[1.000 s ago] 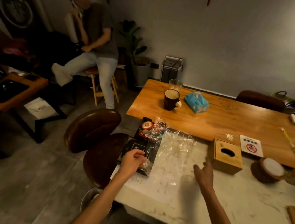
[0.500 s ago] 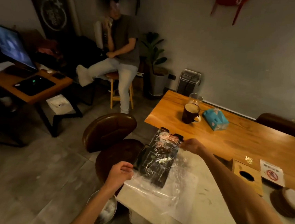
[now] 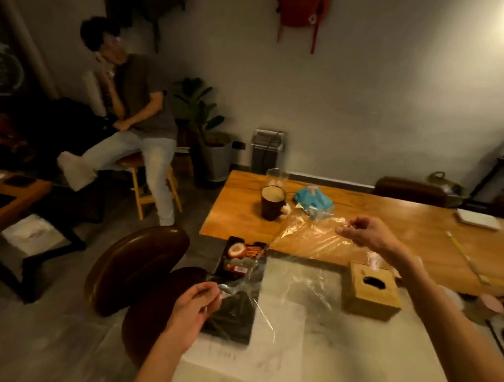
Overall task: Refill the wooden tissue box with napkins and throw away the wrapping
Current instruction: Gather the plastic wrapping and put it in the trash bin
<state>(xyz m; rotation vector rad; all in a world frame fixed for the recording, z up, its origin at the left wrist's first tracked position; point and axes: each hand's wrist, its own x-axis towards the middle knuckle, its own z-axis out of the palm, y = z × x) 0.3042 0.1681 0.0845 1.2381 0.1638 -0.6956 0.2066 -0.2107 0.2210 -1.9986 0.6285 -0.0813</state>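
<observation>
The left hand [image 3: 195, 304] at seven o'clock and right hand [image 3: 366, 232] at two pinched the wrapping [image 3: 307, 244] taut, probably to fold it.

Café: wooden table [image 3: 363, 228], stools [image 3: 137, 267].

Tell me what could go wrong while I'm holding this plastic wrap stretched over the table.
The clear wrapping is stretched between your left hand and right hand, pinched only at its edges; it might slip or tear. Its far corner looks close to the dark mug, so a swing could knock it.
</observation>
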